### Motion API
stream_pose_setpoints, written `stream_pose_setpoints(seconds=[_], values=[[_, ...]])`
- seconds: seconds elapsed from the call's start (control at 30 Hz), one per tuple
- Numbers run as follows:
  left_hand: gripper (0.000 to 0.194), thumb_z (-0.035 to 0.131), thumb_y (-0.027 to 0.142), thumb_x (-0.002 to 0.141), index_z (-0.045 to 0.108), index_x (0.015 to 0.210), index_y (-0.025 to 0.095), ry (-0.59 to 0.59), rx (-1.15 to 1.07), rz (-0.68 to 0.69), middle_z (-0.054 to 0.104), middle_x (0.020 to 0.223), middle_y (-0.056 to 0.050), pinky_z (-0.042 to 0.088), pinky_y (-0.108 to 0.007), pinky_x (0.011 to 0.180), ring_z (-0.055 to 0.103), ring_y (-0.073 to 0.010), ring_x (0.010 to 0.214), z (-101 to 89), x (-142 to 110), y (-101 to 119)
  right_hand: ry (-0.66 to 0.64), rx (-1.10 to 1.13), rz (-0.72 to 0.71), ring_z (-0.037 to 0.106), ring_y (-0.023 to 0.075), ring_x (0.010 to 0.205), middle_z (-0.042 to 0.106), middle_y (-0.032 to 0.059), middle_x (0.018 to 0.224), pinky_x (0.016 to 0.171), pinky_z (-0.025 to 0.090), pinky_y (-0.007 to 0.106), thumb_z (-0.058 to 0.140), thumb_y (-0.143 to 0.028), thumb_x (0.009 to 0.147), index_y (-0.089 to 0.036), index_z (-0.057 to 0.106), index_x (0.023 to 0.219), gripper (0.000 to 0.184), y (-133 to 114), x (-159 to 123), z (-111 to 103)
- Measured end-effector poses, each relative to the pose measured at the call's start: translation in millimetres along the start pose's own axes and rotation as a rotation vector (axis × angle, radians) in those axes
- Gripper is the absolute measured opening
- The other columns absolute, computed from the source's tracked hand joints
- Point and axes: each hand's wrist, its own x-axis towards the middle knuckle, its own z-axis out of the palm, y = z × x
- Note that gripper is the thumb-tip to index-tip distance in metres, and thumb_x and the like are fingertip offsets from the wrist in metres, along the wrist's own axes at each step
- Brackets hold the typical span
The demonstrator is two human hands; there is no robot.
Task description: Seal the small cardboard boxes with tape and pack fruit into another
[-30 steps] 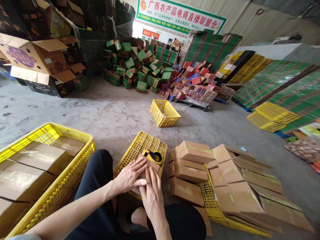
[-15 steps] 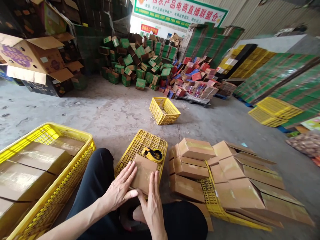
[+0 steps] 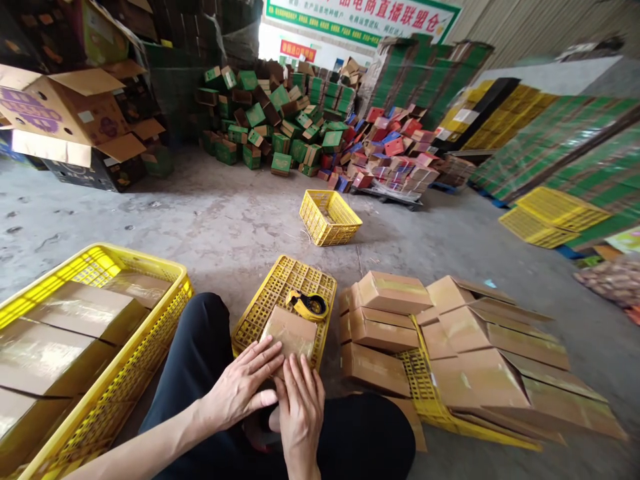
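A small cardboard box point(image 3: 290, 328) with shiny clear tape across its top rests on an upturned yellow crate point(image 3: 285, 272) between my knees. My left hand point(image 3: 246, 379) lies with straight fingers over the box's near left edge. Beside it, my right hand point(image 3: 301, 403) has its fingers stretched out against the near edge. Neither hand is closed around anything. Just behind the box, a yellow and black tape dispenser point(image 3: 307, 305) lies on the crate. The box's near side is mostly hidden by my hands.
On my left stands a yellow crate point(image 3: 113, 347) holding taped cardboard boxes. More cardboard boxes point(image 3: 385, 320) are stacked on my right, around another yellow crate point(image 3: 425, 393). A smaller yellow basket point(image 3: 330, 230) is ahead on the floor. Green boxes point(image 3: 255, 117) lie heaped farther back.
The box now shows shiny tape on its top, where it looked plain before. Both hands have shifted to its near edge, the right one moving off its right side.
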Motion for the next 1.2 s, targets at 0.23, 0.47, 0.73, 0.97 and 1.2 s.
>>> stream_pose_setpoints(seconds=[0.23,0.47,0.73,0.97,1.2], values=[[0.063,0.043,0.06,0.107,0.046,0.158,0.024,0.067,-0.039,-0.021,0.057,0.153,-0.01,0.039,-0.047,0.125,0.049,-0.0273,0.147,-4.0,6.6,5.3,-0.039,0.107,0.042,0.067,0.0276,0.126,0.072,0.0086,0.136,0.104,0.052,0.043,0.057,-0.037,0.106,-0.024,0.057,0.15,0.046,-1.0,8.6,-7.1],[0.067,0.043,0.064,0.105,0.054,0.151,0.018,0.086,0.045,-0.058,0.054,0.156,-0.013,0.043,-0.053,0.121,0.048,-0.0327,0.146,2.0,24.5,3.3,-0.176,0.173,0.086,0.052,0.031,0.144,0.056,0.0102,0.156,0.11,0.054,0.05,0.046,-0.041,0.109,-0.024,0.037,0.163,0.058,11.3,14.7,-10.3],[0.058,0.044,0.06,0.106,0.06,0.141,0.016,0.13,0.016,-0.008,0.058,0.153,-0.013,0.037,-0.053,0.125,0.039,-0.0307,0.153,2.1,35.6,3.5,-0.295,0.314,0.247,0.04,0.0281,0.153,0.047,0.0088,0.163,0.122,0.044,0.053,0.033,-0.043,0.112,-0.023,0.043,0.16,0.053,39.9,41.9,11.5],[0.051,0.041,0.057,0.108,0.063,0.137,0.02,0.137,-0.018,-0.016,0.062,0.147,-0.011,0.037,-0.049,0.126,0.046,-0.0267,0.149,1.5,36.3,-2.1,-0.239,0.432,0.422,0.019,0.028,0.161,0.021,0.0061,0.174,0.129,0.029,0.054,0.032,-0.049,0.111,-0.024,0.029,0.165,0.06,44.0,40.6,29.4],[0.068,0.04,0.065,0.106,0.049,0.154,0.018,0.159,0.052,-0.131,0.051,0.159,-0.014,0.038,-0.052,0.125,0.045,-0.0308,0.15,8.1,45.8,5.0,-0.257,0.517,0.629,0.031,0.0292,0.157,0.029,0.01,0.171,0.126,0.035,0.052,0.039,-0.06,0.106,-0.024,0.014,0.169,0.077,38.1,28.4,28.4]])
